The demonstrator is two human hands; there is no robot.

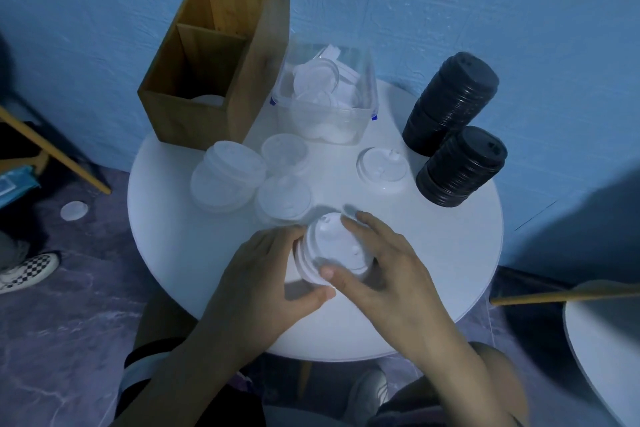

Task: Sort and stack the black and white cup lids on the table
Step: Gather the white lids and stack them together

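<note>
Both hands hold a short stack of white lids (pixel 335 250) just above the round white table (pixel 450 253). My left hand (pixel 266 274) grips its left side and my right hand (pixel 377 263) closes over its right side and top. Other white lid stacks stand at the left (pixel 227 180) and centre (pixel 284 203), with one more behind (pixel 284 151). A single white lid (pixel 381 166) lies to the right. Two tall stacks of black lids (pixel 450 100) (pixel 462 166) lean at the table's right edge.
A wooden divided box (pixel 214 55) stands at the back left, against the blue wall. Beside it is a clear plastic tub (pixel 325 97) holding more white lids. One white lid (pixel 73 210) lies on the floor at left. A second table's edge (pixel 602 333) shows at lower right.
</note>
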